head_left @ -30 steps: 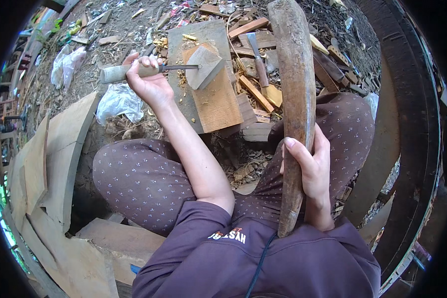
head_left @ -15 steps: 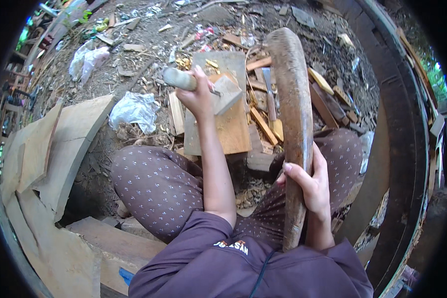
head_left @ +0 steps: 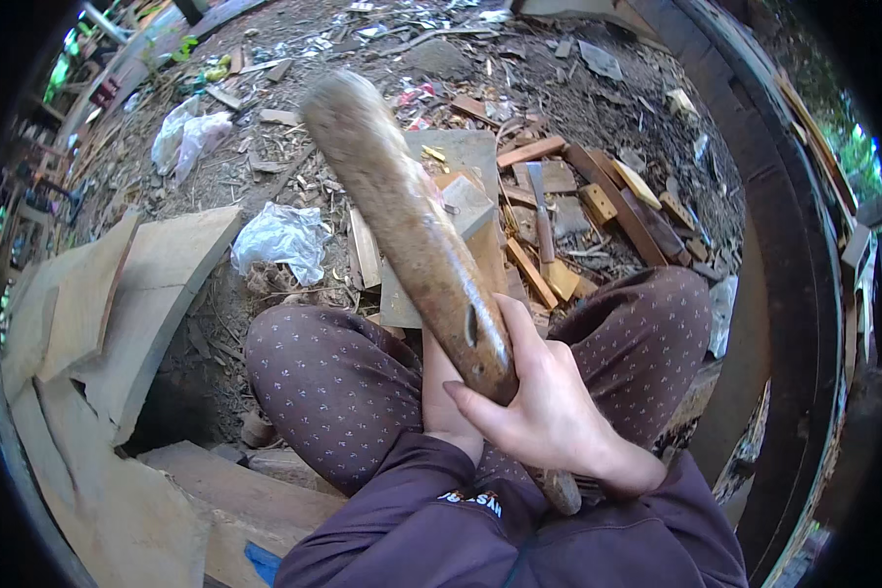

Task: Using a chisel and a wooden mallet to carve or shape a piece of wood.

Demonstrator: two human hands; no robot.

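Observation:
My right hand (head_left: 549,402) is closed round a thick wooden club (head_left: 402,206), which slants up and to the left above my lap. The club hides most of my left hand; its forearm (head_left: 449,397) shows below. Just past the club's edge, the metal of a chisel (head_left: 451,208) meets a small pale wooden block (head_left: 474,204). That block rests on a brown board (head_left: 488,257), itself on a flat grey slab (head_left: 461,145). The chisel's handle is hidden now; the earlier frame shows it in my left hand.
To the right lie another chisel (head_left: 541,211) with a wooden handle, and several wood offcuts (head_left: 617,211). A clear plastic bag (head_left: 282,241) lies left of the slab. Large curved planks (head_left: 157,294) stand at my left, and a dark curved timber (head_left: 794,294) at my right.
The club has swung from upright on the right to leaning left, over my left hand and part of the block. My right hand has moved left with it.

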